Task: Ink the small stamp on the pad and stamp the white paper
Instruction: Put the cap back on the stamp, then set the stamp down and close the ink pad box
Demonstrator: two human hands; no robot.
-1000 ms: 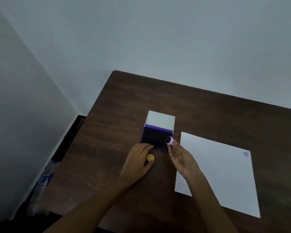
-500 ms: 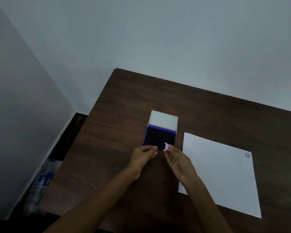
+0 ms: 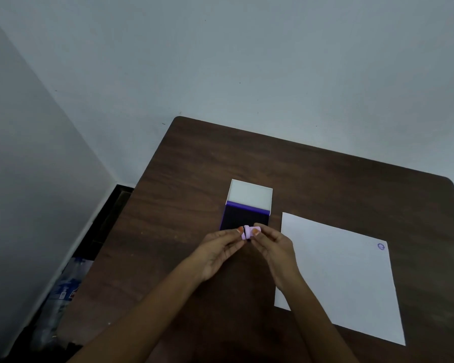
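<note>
The small lilac stamp (image 3: 248,233) is held just above the near edge of the ink pad. My left hand (image 3: 216,251) pinches its left end and my right hand (image 3: 273,244) pinches its right end, fingertips nearly touching. A dark ring shows in the middle of the stamp. The ink pad (image 3: 244,217) lies open on the table, dark inked surface up, with its white lid (image 3: 250,193) folded back behind it. To the right lies the white paper (image 3: 338,279), which has one purple round stamp mark (image 3: 381,246) near its far right corner.
The dark wooden table (image 3: 194,179) stands in a corner, with walls behind it and to the left. Its left edge drops to a floor gap where a plastic bottle (image 3: 63,292) lies. My right forearm crosses the paper's near left corner.
My left hand has lifted from the table, where it rested by a small yellow round thing, and joined my right hand on the stamp. The yellow thing is no longer in view.
</note>
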